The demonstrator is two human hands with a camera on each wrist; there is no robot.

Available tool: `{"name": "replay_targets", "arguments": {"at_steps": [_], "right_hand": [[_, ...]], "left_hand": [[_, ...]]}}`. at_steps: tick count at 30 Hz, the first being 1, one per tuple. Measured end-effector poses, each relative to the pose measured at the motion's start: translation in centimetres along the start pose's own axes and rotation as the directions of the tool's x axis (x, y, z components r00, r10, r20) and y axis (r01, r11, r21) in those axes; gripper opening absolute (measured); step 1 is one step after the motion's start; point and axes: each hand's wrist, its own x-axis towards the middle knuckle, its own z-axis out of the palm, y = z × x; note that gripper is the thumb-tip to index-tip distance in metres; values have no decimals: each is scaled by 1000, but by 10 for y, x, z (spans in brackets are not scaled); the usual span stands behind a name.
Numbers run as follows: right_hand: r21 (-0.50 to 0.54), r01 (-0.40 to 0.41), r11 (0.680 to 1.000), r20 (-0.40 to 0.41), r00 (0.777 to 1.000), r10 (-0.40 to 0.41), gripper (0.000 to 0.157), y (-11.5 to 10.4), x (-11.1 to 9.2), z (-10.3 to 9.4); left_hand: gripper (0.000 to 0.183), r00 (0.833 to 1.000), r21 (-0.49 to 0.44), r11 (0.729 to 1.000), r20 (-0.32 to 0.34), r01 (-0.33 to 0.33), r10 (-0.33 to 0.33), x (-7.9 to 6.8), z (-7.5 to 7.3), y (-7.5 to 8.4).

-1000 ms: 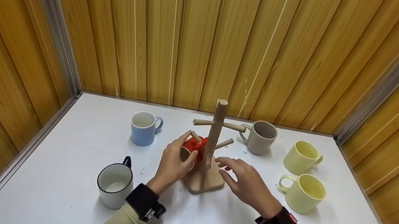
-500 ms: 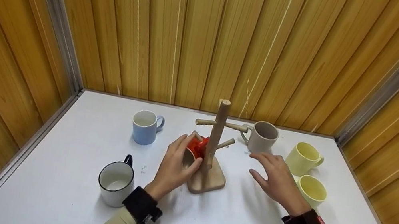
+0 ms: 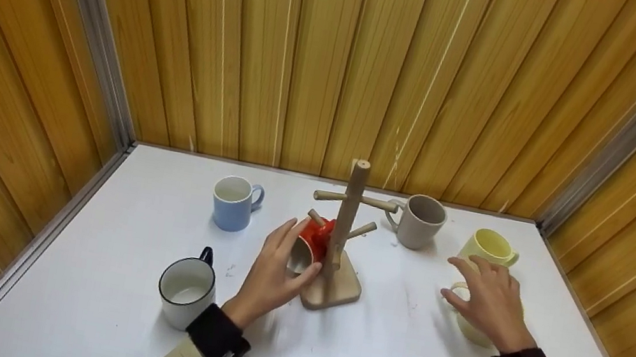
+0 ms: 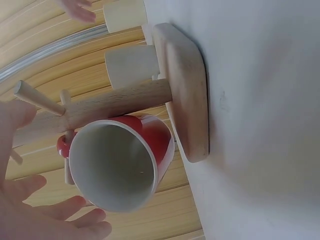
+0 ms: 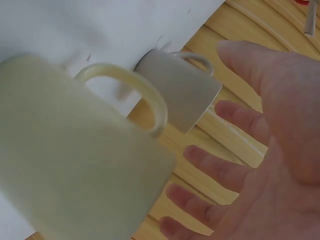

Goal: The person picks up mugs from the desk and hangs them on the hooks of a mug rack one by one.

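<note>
A red mug (image 3: 316, 234) with a pale inside hangs by its handle on a lower peg of the wooden mug tree (image 3: 349, 210), tilted with its mouth toward me. Beside it is my left hand (image 3: 270, 274), fingers extended; the left wrist view shows a gap between fingertips and mug (image 4: 159, 140). My right hand (image 3: 491, 304) hovers over the nearer yellow mug (image 3: 474, 334), partly hiding it in the head view. Spread fingers and an empty palm face that mug (image 5: 75, 150) in the right wrist view, where its handle (image 5: 125, 80) points up.
The other yellow mug (image 3: 491, 246) stands just behind. A grey mug (image 3: 420, 225) is at the back, right of the tree. To the left stand a blue mug (image 3: 232, 209) and a white mug with a black rim (image 3: 185, 295). Wood-patterned walls enclose the table (image 3: 96, 270).
My right hand has moved right, from beside the mug tree to above the nearer yellow mug. The left hand has drawn back slightly from the red mug, which stays on its peg.
</note>
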Motion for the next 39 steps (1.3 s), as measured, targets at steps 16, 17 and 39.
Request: {"name": "replay_targets", "arguments": {"at_steps": [16, 17, 39], "right_hand": [[-6, -105, 995, 123, 987, 105, 69, 34, -18, -2], [-4, -102, 995, 125, 987, 102, 69, 35, -19, -2], [76, -162, 984, 169, 975, 147, 64, 43, -20, 0]], "left_hand": [[79, 999, 10, 999, 6, -31, 31, -9, -2, -3], [79, 999, 10, 999, 5, -31, 31, -9, -2, -4], [77, 1000, 2, 1000, 8, -14, 14, -13, -2, -6]]}}
